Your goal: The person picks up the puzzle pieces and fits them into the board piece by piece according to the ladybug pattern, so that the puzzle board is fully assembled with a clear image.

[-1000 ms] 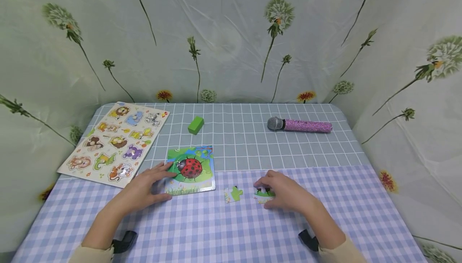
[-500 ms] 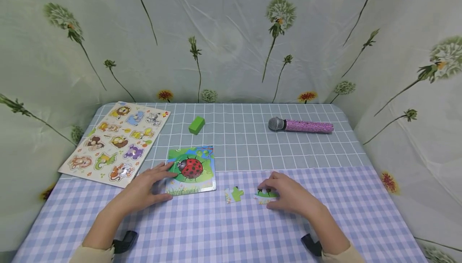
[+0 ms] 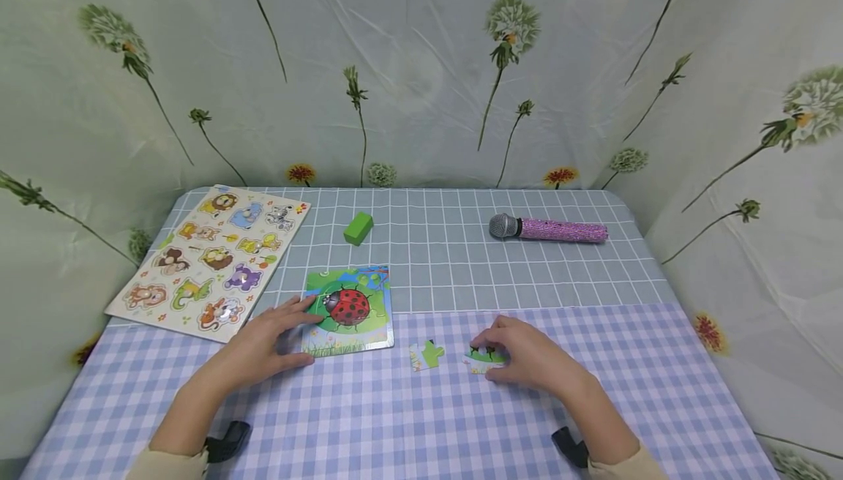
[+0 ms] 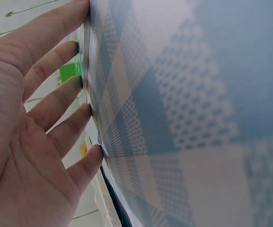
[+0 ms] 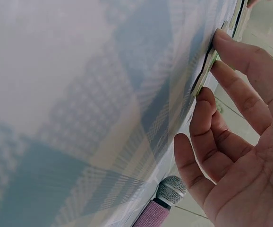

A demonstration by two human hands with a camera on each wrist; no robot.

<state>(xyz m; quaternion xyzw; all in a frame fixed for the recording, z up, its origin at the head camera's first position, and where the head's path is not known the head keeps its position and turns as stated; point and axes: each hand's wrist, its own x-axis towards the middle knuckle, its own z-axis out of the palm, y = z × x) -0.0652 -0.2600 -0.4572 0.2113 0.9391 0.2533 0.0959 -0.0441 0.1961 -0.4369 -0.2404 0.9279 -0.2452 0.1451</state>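
My left hand (image 3: 268, 343) rests its fingertips on the left edge of a square ladybug jigsaw puzzle (image 3: 349, 307), fingers spread and fairly straight. The thumb lies on the cloth by the puzzle's lower left corner. My right hand (image 3: 530, 353) pinches a jigsaw piece (image 3: 484, 356) between thumb and fingers. That piece is green with black marks and a pale grassy edge; the fingers hide its right end. In the right wrist view, the piece (image 5: 205, 71) appears edge-on at the fingertips. A second, green and white jigsaw piece (image 3: 428, 355) lies flat between the puzzle and my right hand.
An animal peg puzzle board (image 3: 214, 260) lies at the back left, its near corner beside my left hand. A green block (image 3: 358, 228) sits behind the ladybug puzzle. At the back right lies a microphone (image 3: 549, 229) with a pink glittery handle. A flower-printed curtain (image 3: 421, 77) surrounds the table.
My right hand has shifted slightly to the right, and more of the piece at its fingertips shows. My left hand and the ladybug puzzle have stayed in place.
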